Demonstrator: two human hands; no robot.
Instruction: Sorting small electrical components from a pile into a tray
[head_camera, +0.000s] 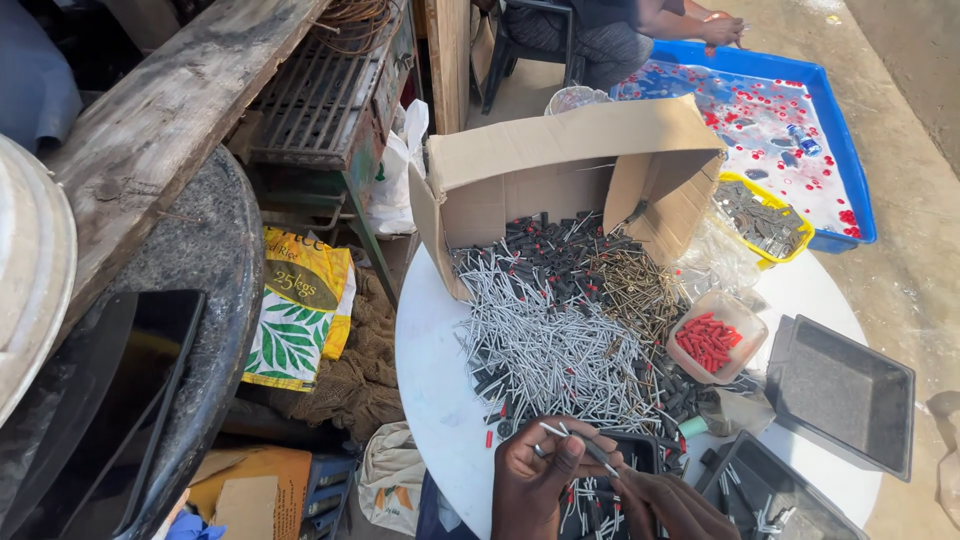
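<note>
White table (430, 390) near edge, L hand (535, 480) pinching nails (556, 431)

On the white round table (430, 370): 1 open cardboard box (560, 170), 1 clear tub of red plugs (715, 335), 1 yellow-rimmed tub of dark screws (760, 215), and 3 black trays (845, 390). Nails (545, 345) lie heaped, too many to count. 1 blue basin (830, 120) sits beyond. 2 hands (535, 480) work here.
</note>
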